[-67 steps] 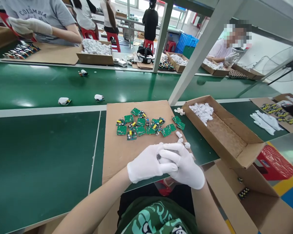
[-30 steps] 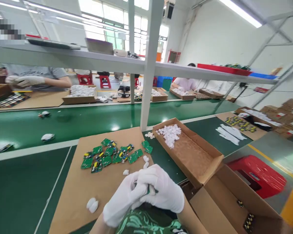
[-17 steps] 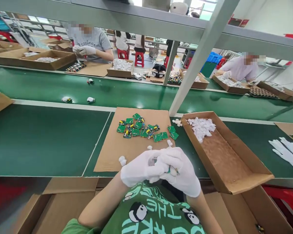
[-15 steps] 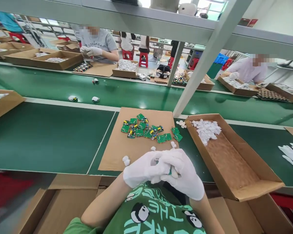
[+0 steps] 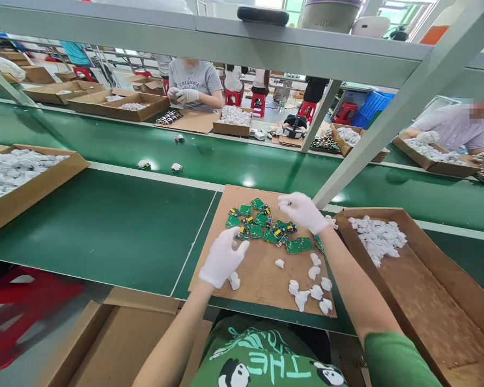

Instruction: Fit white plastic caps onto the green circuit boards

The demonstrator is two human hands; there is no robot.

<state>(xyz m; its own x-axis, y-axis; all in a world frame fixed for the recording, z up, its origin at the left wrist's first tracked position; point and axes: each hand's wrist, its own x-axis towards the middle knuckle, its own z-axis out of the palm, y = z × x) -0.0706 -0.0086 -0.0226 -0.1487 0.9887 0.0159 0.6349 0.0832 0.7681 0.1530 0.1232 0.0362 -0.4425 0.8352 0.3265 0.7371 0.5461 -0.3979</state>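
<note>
My left hand (image 5: 223,258), in a white glove, is over the left part of a brown cardboard sheet (image 5: 262,279). Its thumb and forefinger are apart, beside a loose pile of green circuit boards (image 5: 260,219) with yellow and black components. Beyond the pile, near the sheet's far right corner, my gloved right hand (image 5: 304,210) has its fingers bent together. A small dark spot shows between them; what it is cannot be made out. Several white plastic pieces (image 5: 316,292) lie on the sheet's near right part, and another white piece (image 5: 234,280) is under my left wrist.
At right stands a cardboard tray (image 5: 423,301) with white pieces; a fuller box (image 5: 70,166) is at left. A slanted metal post (image 5: 363,140) rises behind my right hand. Three small assemblies, one of them white (image 5: 177,167), sit on the green belt (image 5: 210,156). Co-workers sit opposite.
My hands, together near my body before, have separated and reached forward, left hand to the boards, right hand farther out. More white pieces now show on the sheet. The view has shifted left.
</note>
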